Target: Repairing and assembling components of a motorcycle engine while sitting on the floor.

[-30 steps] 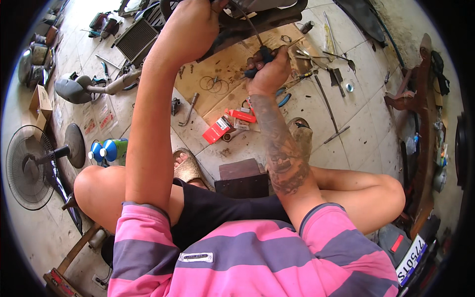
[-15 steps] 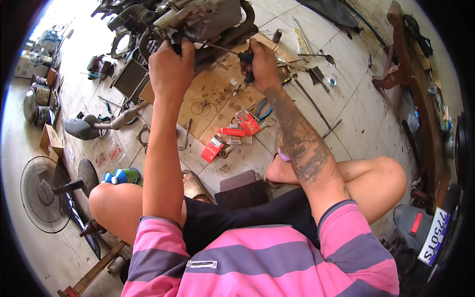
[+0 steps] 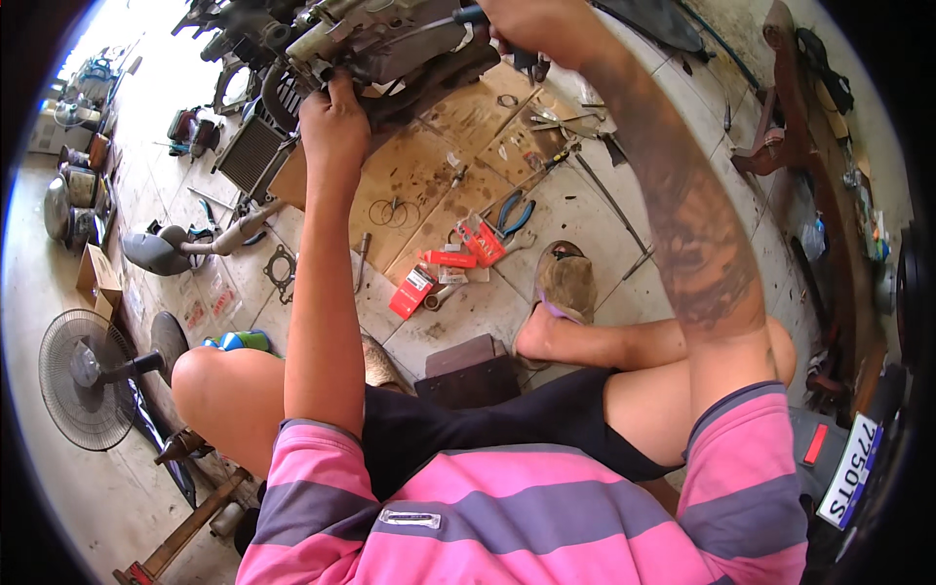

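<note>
In front of me at the top stands a greasy engine (image 3: 405, 49) with hoses, dark pipes and a smooth grey cover. My left hand (image 3: 334, 136) is at the engine's lower left, thumb and fingers closed against a dark fitting; whatever they pinch is hidden. Farther up and to the right, my right hand (image 3: 546, 27) is wrapped round a screwdriver (image 3: 471, 16) with a blue handle. Its handle end points left, across the engine's right side. Most of the tool is covered by the hand, and I cannot tell whether its tip touches the engine.
Oil-stained cardboard (image 3: 429, 185) lies beneath, bearing thin rings (image 3: 394, 213). Nearby are red boxes (image 3: 413, 292), blue-handled pliers (image 3: 514, 213), a gasket (image 3: 281, 272) and long rods (image 3: 614, 200). Left are a radiator (image 3: 252, 156), an exhaust (image 3: 156, 252) and a fan (image 3: 90, 378).
My right hand has moved up and to the right with the screwdriver, its forearm swinging outward and uncovering my sandalled foot. My left hand stays at nearly the same spot.
</note>
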`<state>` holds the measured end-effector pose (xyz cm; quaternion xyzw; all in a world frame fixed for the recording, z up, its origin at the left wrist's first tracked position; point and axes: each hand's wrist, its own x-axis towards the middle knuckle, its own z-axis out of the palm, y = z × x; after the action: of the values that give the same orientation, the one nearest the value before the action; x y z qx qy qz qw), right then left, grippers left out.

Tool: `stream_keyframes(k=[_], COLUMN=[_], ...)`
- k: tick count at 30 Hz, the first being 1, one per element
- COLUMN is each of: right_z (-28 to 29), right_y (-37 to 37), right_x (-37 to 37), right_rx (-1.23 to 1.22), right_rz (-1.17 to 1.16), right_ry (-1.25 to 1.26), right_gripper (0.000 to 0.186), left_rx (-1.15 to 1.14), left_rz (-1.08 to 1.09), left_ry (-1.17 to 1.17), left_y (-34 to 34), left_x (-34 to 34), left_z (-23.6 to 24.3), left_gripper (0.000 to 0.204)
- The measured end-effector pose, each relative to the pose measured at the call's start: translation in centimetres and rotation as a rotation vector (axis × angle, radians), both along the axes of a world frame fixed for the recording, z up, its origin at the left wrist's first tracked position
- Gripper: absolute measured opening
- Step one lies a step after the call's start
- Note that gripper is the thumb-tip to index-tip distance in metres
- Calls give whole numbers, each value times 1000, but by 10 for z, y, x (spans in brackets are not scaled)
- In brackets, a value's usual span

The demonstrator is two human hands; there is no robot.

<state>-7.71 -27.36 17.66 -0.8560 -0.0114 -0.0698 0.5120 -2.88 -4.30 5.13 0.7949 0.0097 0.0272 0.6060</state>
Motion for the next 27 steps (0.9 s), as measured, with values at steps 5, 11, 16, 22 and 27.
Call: stream_keyframes(k=[5, 11, 16, 22, 27], right_z=[-58, -82, -99, -133, -124], right_y=[16, 28, 39, 44, 54], right_x=[7, -4, -9, -15, -17], right_rx=[185, 438, 540, 614, 697], right_rz=[-177, -286, -340, -425, -401], right_ry=[-396, -340, -413, -335, -373], right_gripper=[39, 40, 40, 40, 41], left_rx=[37, 154, 337, 411, 494], left_rz=[-97, -107, -82, -61, 3], left_ry=[-51, -132, -315, -178, -513], left_y=[10, 13, 14, 21, 16], left_x=[0, 0, 4, 7, 8], left_z=[6, 8, 5, 4, 6], left_gripper=[42, 43, 47, 50, 49])
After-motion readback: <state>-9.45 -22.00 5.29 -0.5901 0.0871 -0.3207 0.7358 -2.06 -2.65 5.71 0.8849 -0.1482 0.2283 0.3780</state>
